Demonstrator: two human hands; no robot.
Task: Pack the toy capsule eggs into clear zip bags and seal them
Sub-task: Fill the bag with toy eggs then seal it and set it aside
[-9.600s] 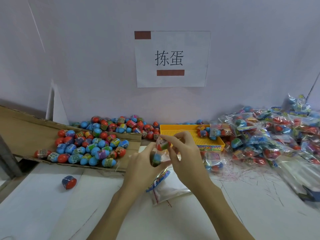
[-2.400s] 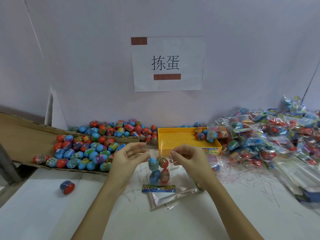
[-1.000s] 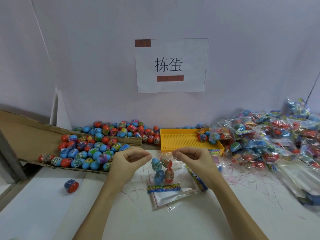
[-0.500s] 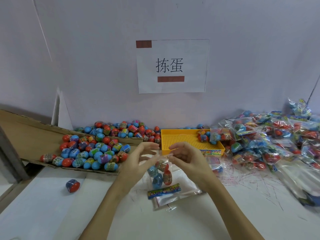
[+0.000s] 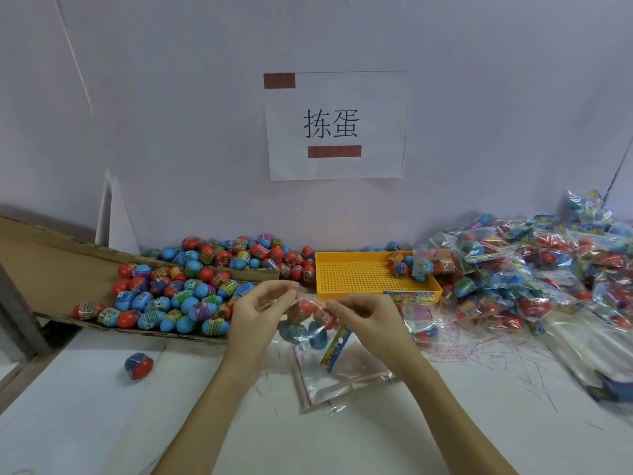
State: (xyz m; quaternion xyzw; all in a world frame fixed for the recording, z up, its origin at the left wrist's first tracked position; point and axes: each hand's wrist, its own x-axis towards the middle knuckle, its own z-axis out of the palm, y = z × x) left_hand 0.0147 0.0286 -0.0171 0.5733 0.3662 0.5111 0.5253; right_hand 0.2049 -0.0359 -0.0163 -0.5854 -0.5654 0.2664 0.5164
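Loose eggs (image 5: 178,296) on cardboard (image 5: 51,269) at 9 o'clock. Left hand (image 5: 255,311) and right hand (image 5: 364,315) pinch top of bag (image 5: 305,320), centre, above table (image 5: 342,440), eggs inside. Tray (image 5: 356,275) at 12. Packed bags (image 5: 534,269) at 3.

Paper sign (image 5: 337,125) on wall, yellow tray (image 5: 356,276), cardboard sheet (image 5: 44,262)

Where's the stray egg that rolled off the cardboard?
The stray egg lies alone on the white table, on the left, just below the cardboard sheet and apart from the hands.
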